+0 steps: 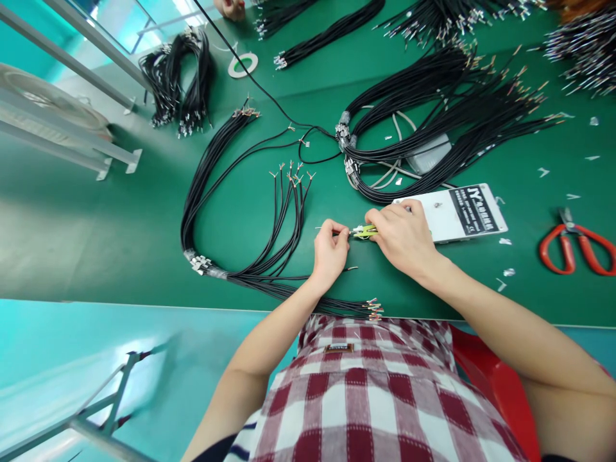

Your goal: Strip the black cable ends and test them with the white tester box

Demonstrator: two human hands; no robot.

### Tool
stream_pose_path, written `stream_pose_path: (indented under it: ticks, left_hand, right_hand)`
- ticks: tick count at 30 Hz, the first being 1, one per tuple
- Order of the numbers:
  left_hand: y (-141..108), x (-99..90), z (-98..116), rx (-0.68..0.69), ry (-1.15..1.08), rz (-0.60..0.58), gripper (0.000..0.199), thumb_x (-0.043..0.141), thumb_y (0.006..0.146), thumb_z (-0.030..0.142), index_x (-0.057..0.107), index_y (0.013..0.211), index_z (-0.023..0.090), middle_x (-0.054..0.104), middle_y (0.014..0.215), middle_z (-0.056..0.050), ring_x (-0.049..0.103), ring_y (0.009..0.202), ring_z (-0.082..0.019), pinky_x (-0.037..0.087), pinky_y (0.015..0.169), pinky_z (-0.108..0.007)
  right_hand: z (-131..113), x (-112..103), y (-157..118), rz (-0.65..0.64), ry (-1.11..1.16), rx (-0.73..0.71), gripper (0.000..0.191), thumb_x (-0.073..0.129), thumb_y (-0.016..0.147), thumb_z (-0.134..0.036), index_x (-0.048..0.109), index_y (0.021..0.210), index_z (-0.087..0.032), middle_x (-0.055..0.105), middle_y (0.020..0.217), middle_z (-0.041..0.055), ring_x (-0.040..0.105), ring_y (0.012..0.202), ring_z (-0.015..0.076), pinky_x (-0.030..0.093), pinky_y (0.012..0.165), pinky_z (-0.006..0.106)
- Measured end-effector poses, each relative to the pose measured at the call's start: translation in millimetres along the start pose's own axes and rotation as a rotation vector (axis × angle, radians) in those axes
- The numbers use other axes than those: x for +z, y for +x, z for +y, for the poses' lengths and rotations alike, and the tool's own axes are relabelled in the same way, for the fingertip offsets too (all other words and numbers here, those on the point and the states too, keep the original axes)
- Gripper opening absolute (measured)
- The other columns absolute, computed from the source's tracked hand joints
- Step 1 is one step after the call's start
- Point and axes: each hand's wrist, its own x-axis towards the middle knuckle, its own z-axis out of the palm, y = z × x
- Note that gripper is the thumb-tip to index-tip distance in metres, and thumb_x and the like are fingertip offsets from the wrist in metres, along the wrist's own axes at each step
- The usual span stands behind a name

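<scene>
Near the table's front edge, my left hand (331, 251) pinches the end of a black cable. My right hand (403, 236) is closed around a small yellow-green tool (364, 231), whose tip points left at the cable end; the two hands are a short gap apart. A white device with a black JY label (474, 210) lies beside and partly behind my right hand. Left of my hands a curved bundle of black cables (192, 192) is bound at a clear-wrapped joint (205, 264); its loose ends show bare coloured wires, some passing under my left forearm.
Red-handled cutters (568, 240) lie at the right. Looped cable bundles (409, 90) and a grey adapter (430, 154) sit behind the device. A tape roll (243, 65), more cables (180, 80) and a person's hand (231, 8) are farther back. Metal legs (110, 157) stand left.
</scene>
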Motion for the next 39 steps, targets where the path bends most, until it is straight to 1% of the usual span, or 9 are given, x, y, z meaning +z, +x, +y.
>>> stream_pose_path:
  ticks: [3,9,17,25,32,39]
  left_hand:
    - [-2.8,0.6,-1.6,0.032,0.033,0.003,0.02,0.063,0.089,0.027,0.047,0.08,0.02,0.04,0.055,0.009,0.036,0.041,-0.005,0.025,0.042,-0.019]
    - [-3.2,-0.7,-3.8,0.049,0.072,0.033,0.022,0.065,0.089,0.031,0.048,0.081,0.021,0.039,0.055,0.008,0.034,0.043,-0.006,0.022,0.043,-0.02]
    - [-2.6,0.1,-5.6,0.05,0.064,-0.004,0.021,0.064,0.089,0.031,0.048,0.08,0.021,0.037,0.053,0.009,0.032,0.042,-0.007,0.02,0.042,-0.02]
    - [-0.4,0.2,-2.5,0.027,0.028,-0.028,0.023,0.065,0.088,0.032,0.048,0.08,0.021,0.04,0.053,0.009,0.035,0.041,-0.006,0.024,0.042,-0.019]
    - [-0.4,1.6,-1.9,0.028,0.019,-0.048,0.018,0.061,0.09,0.027,0.047,0.08,0.02,0.039,0.053,0.009,0.035,0.041,-0.006,0.023,0.041,-0.019]
    - [1.7,0.8,-0.6,0.028,0.012,-0.061,0.017,0.062,0.088,0.026,0.048,0.079,0.02,0.038,0.052,0.01,0.035,0.04,-0.005,0.023,0.04,-0.018]
  right_hand:
    - [-0.3,-0.3,-0.1,0.0,-0.007,-0.002,0.017,0.053,0.086,-0.007,0.06,0.097,-0.017,0.071,0.085,0.0069,0.059,0.087,0.0249,0.024,0.082,0.039]
    - [-0.5,-0.6,-0.1,-0.003,0.006,0.0,0.019,0.052,0.085,-0.006,0.061,0.096,-0.017,0.071,0.083,0.0071,0.057,0.087,0.0252,0.024,0.081,0.039]
    - [0.3,1.8,-0.6,0.017,0.008,-0.008,0.019,0.051,0.086,-0.005,0.061,0.095,-0.018,0.071,0.082,0.007,0.058,0.086,0.0251,0.024,0.081,0.039]
    - [-0.4,0.7,-0.3,0.008,0.009,-0.002,0.02,0.051,0.085,-0.004,0.061,0.095,-0.018,0.071,0.084,0.0071,0.058,0.087,0.0254,0.024,0.082,0.039]
    - [-0.9,0.8,-1.2,0.008,0.007,-0.005,0.02,0.05,0.086,-0.004,0.061,0.096,-0.017,0.071,0.087,0.0076,0.058,0.089,0.0252,0.024,0.084,0.04]
    - [-0.5,2.4,-1.9,0.019,-0.004,-0.013,0.02,0.052,0.084,-0.003,0.061,0.096,-0.016,0.071,0.087,0.0074,0.058,0.089,0.0253,0.024,0.086,0.04]
